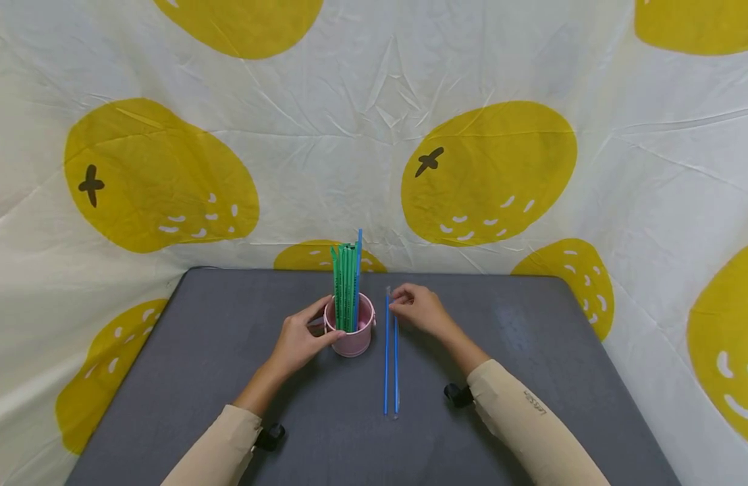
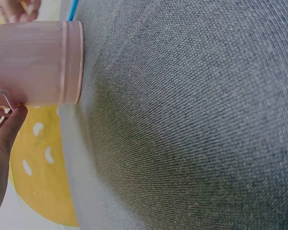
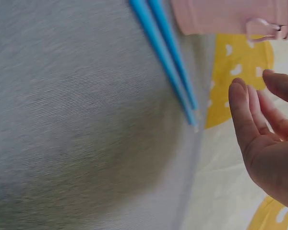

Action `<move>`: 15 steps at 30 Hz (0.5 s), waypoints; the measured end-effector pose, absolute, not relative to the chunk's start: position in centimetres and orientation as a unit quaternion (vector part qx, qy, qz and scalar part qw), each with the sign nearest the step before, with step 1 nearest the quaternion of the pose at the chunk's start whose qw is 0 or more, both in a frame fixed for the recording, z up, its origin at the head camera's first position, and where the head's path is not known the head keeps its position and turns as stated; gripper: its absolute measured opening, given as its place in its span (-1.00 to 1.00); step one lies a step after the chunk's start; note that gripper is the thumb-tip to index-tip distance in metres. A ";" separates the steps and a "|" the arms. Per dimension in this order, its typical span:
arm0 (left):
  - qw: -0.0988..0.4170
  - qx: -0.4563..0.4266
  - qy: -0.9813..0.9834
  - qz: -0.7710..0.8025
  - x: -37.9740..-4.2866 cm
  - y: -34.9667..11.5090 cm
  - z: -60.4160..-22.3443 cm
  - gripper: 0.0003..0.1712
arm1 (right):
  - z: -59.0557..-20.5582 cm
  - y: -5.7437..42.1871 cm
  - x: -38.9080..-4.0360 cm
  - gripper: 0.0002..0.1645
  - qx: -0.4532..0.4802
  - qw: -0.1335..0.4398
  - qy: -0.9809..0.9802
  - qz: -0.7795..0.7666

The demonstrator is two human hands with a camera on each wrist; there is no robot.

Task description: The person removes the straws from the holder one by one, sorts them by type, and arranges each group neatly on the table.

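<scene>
A pink cup [image 1: 350,332] stands on the grey table [image 1: 216,378], with several green straws [image 1: 344,287] and one blue straw [image 1: 358,270] upright in it. My left hand [image 1: 304,335] grips the cup from its left side; in the left wrist view the thumb [image 2: 7,129] lies by the cup [image 2: 38,62] and its handle. Two blue straws [image 1: 391,358] lie side by side just right of the cup. My right hand [image 1: 412,305] hovers at their far ends. In the right wrist view its fingers [image 3: 252,124] are relaxed and apart from the straws [image 3: 168,62], holding nothing.
A white cloth with yellow fruit prints [image 1: 489,169] hangs behind and around the table. The table's far edge runs just behind the cup. Bare grey tabletop lies to the left, right and front of the hands.
</scene>
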State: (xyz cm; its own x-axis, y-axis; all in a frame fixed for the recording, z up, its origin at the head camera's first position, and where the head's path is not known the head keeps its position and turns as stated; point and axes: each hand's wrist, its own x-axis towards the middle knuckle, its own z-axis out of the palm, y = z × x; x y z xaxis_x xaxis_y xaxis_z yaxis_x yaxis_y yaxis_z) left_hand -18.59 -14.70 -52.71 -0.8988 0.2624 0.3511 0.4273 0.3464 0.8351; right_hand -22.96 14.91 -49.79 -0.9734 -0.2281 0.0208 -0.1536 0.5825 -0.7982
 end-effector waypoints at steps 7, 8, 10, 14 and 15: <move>0.075 -0.208 -0.816 -0.534 -18.6 -14.8 -52.9 -0.09 | -47.6 13.1 -23.4 -0.64 -0.120 0.025 0.867 -0.484; 0.075 -0.208 -0.816 -0.533 -18.6 -14.8 -52.9 -0.09 | -47.3 12.8 -23.5 -0.64 -0.118 0.023 0.864 -0.489; 0.073 -0.210 -0.816 -0.534 -18.7 -14.8 -52.9 -0.09 | -47.0 12.4 -23.6 -0.64 -0.114 0.020 0.860 -0.497; 0.075 -0.213 -0.816 -0.533 -18.6 -14.8 -52.8 -0.09 | -46.7 11.4 -24.0 -0.63 -0.116 0.010 0.851 -0.513; 0.075 -0.215 -0.815 -0.533 -18.6 -14.8 -52.8 -0.09 | -46.7 11.1 -24.1 -0.60 -0.118 0.008 0.848 -0.516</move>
State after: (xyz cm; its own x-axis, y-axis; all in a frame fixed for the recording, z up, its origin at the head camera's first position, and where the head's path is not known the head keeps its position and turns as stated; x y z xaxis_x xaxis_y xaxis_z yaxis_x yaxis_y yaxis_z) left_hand -18.64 -14.77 -52.81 -0.8965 0.2704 0.3509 0.4297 0.3385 0.8371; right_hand -24.07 11.12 -46.66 -0.9722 -0.2075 0.1080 -0.1913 0.4396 -0.8776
